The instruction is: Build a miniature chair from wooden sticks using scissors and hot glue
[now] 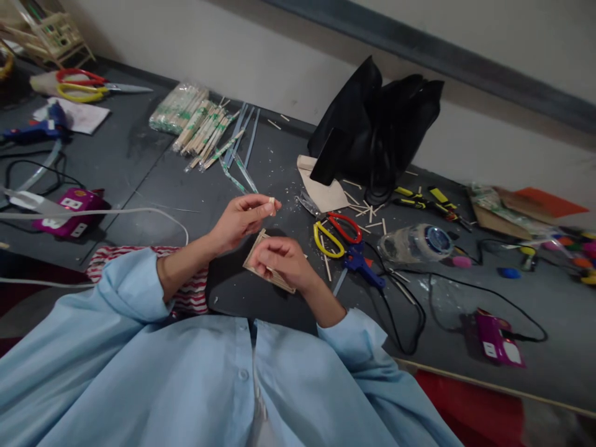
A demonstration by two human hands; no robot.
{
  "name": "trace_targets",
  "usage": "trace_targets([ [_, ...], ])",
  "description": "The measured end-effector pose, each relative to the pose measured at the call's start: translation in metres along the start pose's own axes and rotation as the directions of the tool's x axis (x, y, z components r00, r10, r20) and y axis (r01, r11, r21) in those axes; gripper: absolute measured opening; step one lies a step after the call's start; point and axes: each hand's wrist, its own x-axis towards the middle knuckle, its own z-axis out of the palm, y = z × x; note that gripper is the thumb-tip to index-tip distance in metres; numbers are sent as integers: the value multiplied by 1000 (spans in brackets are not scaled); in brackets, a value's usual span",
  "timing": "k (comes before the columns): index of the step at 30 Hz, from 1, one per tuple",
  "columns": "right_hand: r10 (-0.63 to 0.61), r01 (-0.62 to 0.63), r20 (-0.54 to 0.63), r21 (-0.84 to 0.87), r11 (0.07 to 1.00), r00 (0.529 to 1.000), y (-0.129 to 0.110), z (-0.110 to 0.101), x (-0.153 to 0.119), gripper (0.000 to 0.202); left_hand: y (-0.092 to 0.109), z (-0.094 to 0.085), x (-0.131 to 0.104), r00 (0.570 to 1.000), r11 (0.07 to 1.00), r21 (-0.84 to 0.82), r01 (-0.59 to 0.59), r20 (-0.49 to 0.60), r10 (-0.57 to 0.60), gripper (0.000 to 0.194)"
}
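Observation:
My left hand (242,217) is closed in a pinch, with a small pale piece of wood (271,201) showing at its fingertips. Just below and to the right, my right hand (284,261) has its fingers curled together over a small frame of wooden sticks (282,285). Whether those fingers grip anything is hidden from me. The frame lies on the dark table (237,292) in front of my body, partly covered by the right hand. Scissors with red and yellow handles (329,244) lie right of my hands, beside a blue glue gun (363,266).
Bundles of wrapped chopsticks (205,127) lie at the back left, near blue-grey strips (246,136). A black bag (377,124), cut sticks (367,211) and a clear plastic jar (414,242) stand or lie to the right. Black cords and purple power sockets (499,338) occupy both sides.

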Motion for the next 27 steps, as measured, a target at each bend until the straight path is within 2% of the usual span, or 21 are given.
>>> trace_targets([
  [2,0,12,94,-135,991,996,-10,0,-5,29,1,-1,1,1000,1000,-23,6,21,-6,25],
  [3,-24,39,72,-222,974,997,-16,-2,-7,27,1,-2,1,1000,999,-32,5,26,-5,26],
  [5,-117,63,-86,-470,880,989,-28,-13,-12,24,2,-3,2,999,999,-48,7,36,-6,28],
  [6,-172,23,-173,-637,770,970,-33,-23,-15,21,2,-4,2,999,999,-54,8,40,-5,28],
  [8,-287,-168,-318,-879,447,903,-42,-47,-22,19,2,-6,3,999,998,-59,15,44,-12,27],
  [10,-315,-418,-442,-897,144,840,-45,-74,-30,27,2,-7,3,999,998,-56,21,44,-18,25],
  [11,-281,-493,-478,-870,19,832,-44,-87,-34,31,2,-7,3,999,998,-54,22,46,-20,24],
  [13,-213,-554,-525,-825,-113,824,-39,-107,-38,44,1,-6,3,998,999,-45,25,53,-23,23],
  [16,-107,-544,-533,-826,-148,839,-29,-126,-36,61,0,-6,3,997,998,-52,35,68,-32,23],
  [19,-83,-485,-478,-869,-101,874,-23,-134,-28,69,2,-8,4,993,993,-94,77,94,-69,24],
  [21,-75,-474,-470,-879,-46,879,-23,-135,-24,74,3,-9,4,989,985,-129,111,110,-98,25],
  [24,-72,-530,-534,-846,62,843,-27,-135,-24,75,5,-11,5,985,976,-166,143,116,-125,23],
  [27,-164,-554,-593,-801,228,789,-31,-130,-30,66,6,-10,5,983,972,-176,155,124,-135,20],
])
